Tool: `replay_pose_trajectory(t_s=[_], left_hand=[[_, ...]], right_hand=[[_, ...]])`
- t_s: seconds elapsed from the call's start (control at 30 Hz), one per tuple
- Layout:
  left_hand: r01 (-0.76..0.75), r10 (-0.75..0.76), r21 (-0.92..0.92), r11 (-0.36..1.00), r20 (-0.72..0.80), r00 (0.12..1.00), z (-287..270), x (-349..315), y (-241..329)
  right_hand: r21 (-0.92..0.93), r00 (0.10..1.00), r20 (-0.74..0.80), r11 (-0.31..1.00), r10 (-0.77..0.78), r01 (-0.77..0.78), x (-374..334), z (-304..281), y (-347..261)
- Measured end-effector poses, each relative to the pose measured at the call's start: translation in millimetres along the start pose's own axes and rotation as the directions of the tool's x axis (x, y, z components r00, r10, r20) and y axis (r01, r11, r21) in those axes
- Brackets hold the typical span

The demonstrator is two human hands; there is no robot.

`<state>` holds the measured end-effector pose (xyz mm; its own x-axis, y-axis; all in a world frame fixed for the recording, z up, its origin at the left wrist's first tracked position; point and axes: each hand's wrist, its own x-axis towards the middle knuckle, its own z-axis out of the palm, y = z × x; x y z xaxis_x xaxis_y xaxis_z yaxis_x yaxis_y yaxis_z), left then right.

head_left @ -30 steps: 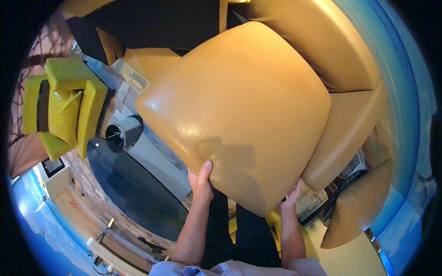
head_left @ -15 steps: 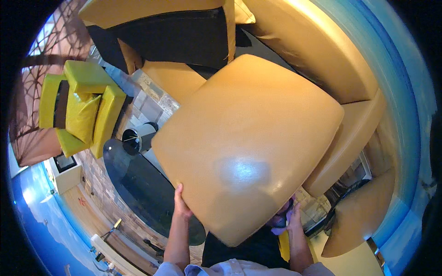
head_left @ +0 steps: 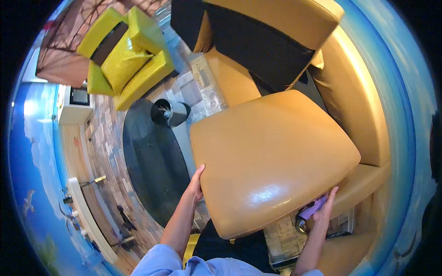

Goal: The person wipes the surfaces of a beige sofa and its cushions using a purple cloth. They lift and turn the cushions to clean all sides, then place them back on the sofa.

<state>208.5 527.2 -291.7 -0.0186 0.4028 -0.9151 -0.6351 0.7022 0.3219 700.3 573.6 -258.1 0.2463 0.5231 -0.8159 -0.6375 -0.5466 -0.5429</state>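
A large tan sofa seat cushion (head_left: 271,156) is held up in front of me, its broad smooth face toward me. At its left edge my left hand (head_left: 196,185) is closed, the thumb on top and the other fingers hidden beneath. My right hand (head_left: 325,208) grips the lower right edge, with most of its fingers out of sight. Between that hand and the cushion shows a purple cloth-like thing (head_left: 314,209), beside a small dark and shiny part that I cannot make out. Beyond the cushion stands the tan sofa (head_left: 354,101), with other tan and black cushion pieces (head_left: 267,46) leaning on it.
On my left is a dark oval table (head_left: 152,170), with a black and silver round container (head_left: 177,113) at its far end. A yellow-green armchair (head_left: 131,57) stands farther back. Patchwork-patterned flooring (head_left: 108,161) lies beyond the table. A blue painted wall (head_left: 400,78) rises behind the sofa.
My view has turned left, so the table and armchair appear farther right. The cushion has tilted and turned in my hands, and both hands still hold its edges.
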Motion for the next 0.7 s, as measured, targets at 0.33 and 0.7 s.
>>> replay_pose_trajectory(t_s=[0.33, 0.7], left_hand=[[-0.193, 0.199, -0.085, 0.978, 0.065, 0.978, -14, 19, -41], [-0.527, 0.53, 0.068, 0.847, -0.052, 0.846, -74, -84, 28]], right_hand=[[-0.102, 0.998, -0.047, 0.994, 0.031, -0.036, 13, -18, 22], [0.029, 0.981, 0.164, 0.994, 0.099, -0.105, -25, -18, 145]])
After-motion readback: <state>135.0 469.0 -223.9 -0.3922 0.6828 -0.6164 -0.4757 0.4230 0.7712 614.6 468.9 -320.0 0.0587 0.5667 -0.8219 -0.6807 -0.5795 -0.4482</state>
